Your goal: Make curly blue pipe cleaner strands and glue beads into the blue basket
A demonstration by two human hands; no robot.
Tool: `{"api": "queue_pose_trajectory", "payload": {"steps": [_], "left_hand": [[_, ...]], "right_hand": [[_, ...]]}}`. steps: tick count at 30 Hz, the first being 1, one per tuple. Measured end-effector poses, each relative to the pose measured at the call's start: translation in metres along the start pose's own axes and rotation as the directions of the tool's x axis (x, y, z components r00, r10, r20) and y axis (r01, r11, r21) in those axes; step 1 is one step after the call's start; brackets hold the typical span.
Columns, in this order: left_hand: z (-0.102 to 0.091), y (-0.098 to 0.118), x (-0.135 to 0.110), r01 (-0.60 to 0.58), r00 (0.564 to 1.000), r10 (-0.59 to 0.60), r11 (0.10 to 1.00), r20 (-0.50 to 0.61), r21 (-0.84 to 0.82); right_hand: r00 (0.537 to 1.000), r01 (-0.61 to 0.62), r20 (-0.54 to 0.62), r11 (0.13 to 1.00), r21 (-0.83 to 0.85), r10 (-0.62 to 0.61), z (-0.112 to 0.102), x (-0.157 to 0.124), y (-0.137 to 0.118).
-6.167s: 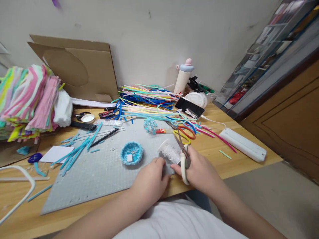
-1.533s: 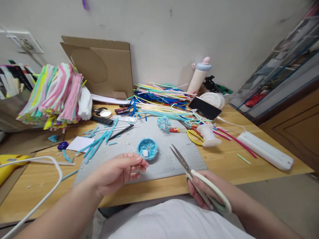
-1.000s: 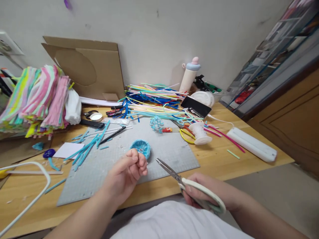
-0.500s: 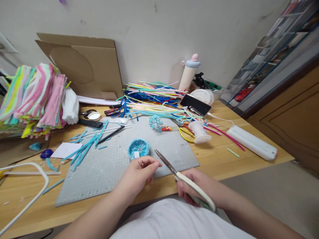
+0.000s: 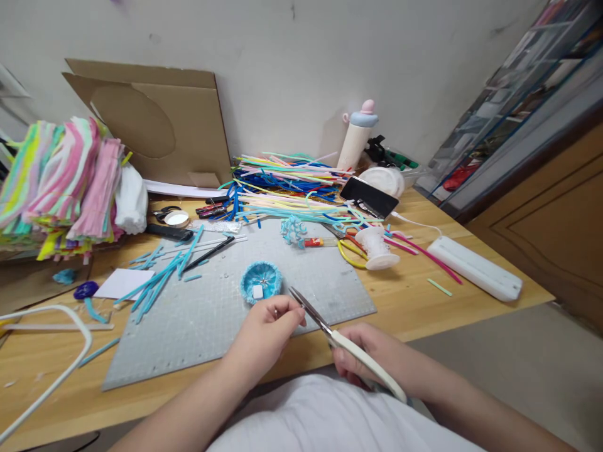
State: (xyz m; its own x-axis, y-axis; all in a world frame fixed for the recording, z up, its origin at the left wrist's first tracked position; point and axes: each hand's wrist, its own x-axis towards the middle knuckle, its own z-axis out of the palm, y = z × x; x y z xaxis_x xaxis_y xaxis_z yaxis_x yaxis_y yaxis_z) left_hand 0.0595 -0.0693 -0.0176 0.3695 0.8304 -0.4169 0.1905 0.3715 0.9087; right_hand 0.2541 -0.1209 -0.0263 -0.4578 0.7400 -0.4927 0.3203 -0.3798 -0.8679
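Observation:
My right hand (image 5: 365,358) grips the white handles of a pair of scissors (image 5: 339,339), whose blades point up-left toward my left hand. My left hand (image 5: 268,329) is pinched at the fingertips on something too small to make out, right beside the scissor blades. Just beyond my left fingers a round blue woven piece (image 5: 260,282) with a white square in it lies on the grey cutting mat (image 5: 188,320).
A heap of coloured pipe cleaners (image 5: 287,188), a spool of clear thread (image 5: 374,247), yellow-handled scissors (image 5: 351,251), a phone (image 5: 370,196) and a bottle (image 5: 358,135) stand behind the mat. Cut blue pieces (image 5: 160,276) lie left; a white bar (image 5: 473,276) right.
The spool, once under my hands, now stands at the back right. Over the last second my left hand dropped from a raised fist to a pinch, and the scissor blades closed in on it.

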Motion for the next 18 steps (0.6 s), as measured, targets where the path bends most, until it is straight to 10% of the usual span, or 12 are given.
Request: {"api": "queue_pose_trajectory", "payload": {"steps": [14, 18], "left_hand": [[-0.01, 0.004, -0.002, 0.022, 0.999, -0.024, 0.998, 0.027, 0.062], [-0.05, 0.023, 0.004, -0.117, 0.959, 0.19, 0.94, -0.208, 0.32]], "right_hand": [[1.0, -0.005, -0.011, 0.999, 0.033, 0.005, -0.002, 0.004, 0.016], [0.998, -0.038, -0.056, 0.998, 0.058, 0.041, -0.007, 0.003, 0.022]]}}
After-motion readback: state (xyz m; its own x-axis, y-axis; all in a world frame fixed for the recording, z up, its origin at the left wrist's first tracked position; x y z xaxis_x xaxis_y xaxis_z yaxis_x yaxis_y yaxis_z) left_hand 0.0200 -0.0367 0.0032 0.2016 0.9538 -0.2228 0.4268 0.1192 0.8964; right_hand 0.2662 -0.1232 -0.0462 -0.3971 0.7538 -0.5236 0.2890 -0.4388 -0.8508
